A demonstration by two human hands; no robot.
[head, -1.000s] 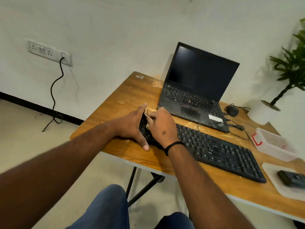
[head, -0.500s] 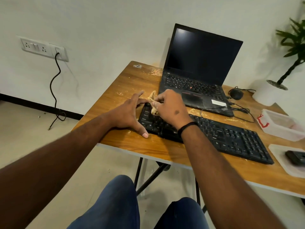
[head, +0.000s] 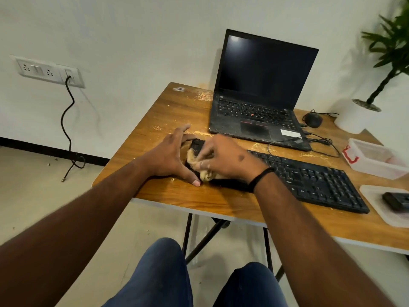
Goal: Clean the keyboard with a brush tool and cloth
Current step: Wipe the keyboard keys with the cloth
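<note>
The wiping step looks in hand: the right hand [head: 223, 158] grips a bunched tan cloth [head: 200, 166] on the left end of the keyboard [head: 309, 180], near the table's front edge; the left hand [head: 171, 155], fingers spread flat, braces that end; next, probably working the cloth rightward along the keys.

You face a plain white wall [head: 132, 29] with a socket strip [head: 48, 70]; wooden counter [head: 177, 111] on black folding legs [head: 205, 238]; pale floor [head: 44, 196].
</note>
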